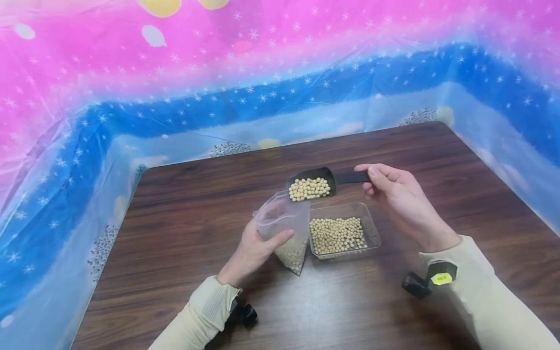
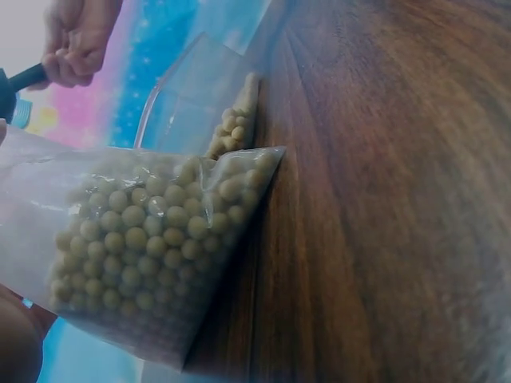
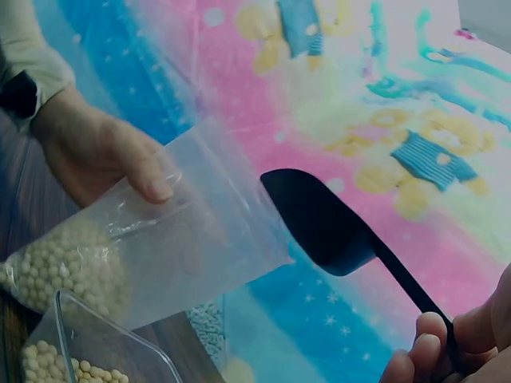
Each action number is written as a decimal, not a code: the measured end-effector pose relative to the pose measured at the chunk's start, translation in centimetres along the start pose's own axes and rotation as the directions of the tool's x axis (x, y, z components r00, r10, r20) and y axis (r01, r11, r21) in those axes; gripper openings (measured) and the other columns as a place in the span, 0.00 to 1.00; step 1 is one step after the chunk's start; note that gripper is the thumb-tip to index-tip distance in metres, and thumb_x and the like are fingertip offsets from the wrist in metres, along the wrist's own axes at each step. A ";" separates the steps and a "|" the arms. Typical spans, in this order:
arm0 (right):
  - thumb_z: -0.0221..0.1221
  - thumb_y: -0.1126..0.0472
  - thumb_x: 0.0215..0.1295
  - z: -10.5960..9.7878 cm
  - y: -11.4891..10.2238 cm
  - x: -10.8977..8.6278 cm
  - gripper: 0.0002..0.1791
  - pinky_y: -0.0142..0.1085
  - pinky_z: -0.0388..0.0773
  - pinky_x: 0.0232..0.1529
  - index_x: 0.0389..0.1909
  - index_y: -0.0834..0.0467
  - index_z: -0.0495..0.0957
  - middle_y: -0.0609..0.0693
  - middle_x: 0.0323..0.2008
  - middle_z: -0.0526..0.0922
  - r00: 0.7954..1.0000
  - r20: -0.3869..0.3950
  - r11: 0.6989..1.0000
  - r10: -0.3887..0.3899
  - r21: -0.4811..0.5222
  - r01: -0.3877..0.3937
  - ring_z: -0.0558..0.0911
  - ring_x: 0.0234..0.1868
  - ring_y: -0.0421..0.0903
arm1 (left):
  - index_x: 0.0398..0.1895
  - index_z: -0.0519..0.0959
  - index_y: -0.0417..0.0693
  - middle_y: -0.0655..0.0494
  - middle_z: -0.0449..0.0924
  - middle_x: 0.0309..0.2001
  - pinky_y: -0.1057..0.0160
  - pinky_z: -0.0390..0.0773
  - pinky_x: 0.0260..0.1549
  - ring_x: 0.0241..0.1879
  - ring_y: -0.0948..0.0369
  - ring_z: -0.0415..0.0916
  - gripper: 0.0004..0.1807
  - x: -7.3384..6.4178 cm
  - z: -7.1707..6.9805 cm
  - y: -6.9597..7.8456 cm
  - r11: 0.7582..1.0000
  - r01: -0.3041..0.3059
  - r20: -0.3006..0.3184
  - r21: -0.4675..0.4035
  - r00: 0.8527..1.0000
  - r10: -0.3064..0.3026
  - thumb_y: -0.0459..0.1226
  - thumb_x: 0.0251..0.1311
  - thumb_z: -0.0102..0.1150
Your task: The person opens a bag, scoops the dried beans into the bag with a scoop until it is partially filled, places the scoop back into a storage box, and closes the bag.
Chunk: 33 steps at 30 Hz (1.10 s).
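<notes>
My left hand [image 1: 253, 249] holds a clear zip bag [image 1: 286, 221] with its mouth spread, thumb across the near side. Pale round soybeans [image 2: 144, 239] fill its lower part, and the bottom corner reaches down near the table. With fingertips and thumb, my right hand [image 1: 400, 199] pinches the end of a black scoop's handle. The scoop [image 3: 319, 223] hangs level beside the bag's mouth, its front edge overlapping the rim in the head view. A heap of soybeans [image 1: 308, 188] lies in it. To the right of the bag stands a clear plastic box [image 1: 373, 233] partly filled with soybeans.
Everything is over a dark wood-grain table [image 1: 197, 194]. A pink and blue patterned cloth [image 1: 262, 92] hangs behind its back and side edges. Each wrist wears a small black camera, the right one [image 1: 417, 285] low over the table.
</notes>
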State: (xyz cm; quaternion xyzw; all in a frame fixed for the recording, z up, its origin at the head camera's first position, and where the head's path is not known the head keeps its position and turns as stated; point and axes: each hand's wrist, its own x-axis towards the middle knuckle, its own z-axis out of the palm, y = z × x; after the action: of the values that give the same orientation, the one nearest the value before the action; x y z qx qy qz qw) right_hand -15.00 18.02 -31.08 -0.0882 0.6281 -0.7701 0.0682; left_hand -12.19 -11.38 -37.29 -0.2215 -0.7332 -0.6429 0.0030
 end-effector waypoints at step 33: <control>0.50 0.48 0.74 4.7 -3.9 1.3 0.18 0.32 0.65 0.18 0.51 0.55 0.81 0.52 0.30 0.77 0.998 0.052 0.778 -0.026 -0.627 0.053 0.69 0.25 0.43 | 0.70 0.62 0.44 0.49 0.72 0.60 0.53 0.69 0.59 0.57 0.55 0.71 0.41 0.3 -0.2 0.2 0.997 -0.043 -0.014 0.057 0.999 0.044 0.26 0.52 0.68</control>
State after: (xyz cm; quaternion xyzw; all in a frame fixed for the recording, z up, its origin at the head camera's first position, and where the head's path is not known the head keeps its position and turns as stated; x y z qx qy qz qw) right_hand -15.20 14.01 -26.24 -0.1345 0.8451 -0.5165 0.0313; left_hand -12.50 -11.47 -36.94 -0.2325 -0.7461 -0.6233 0.0289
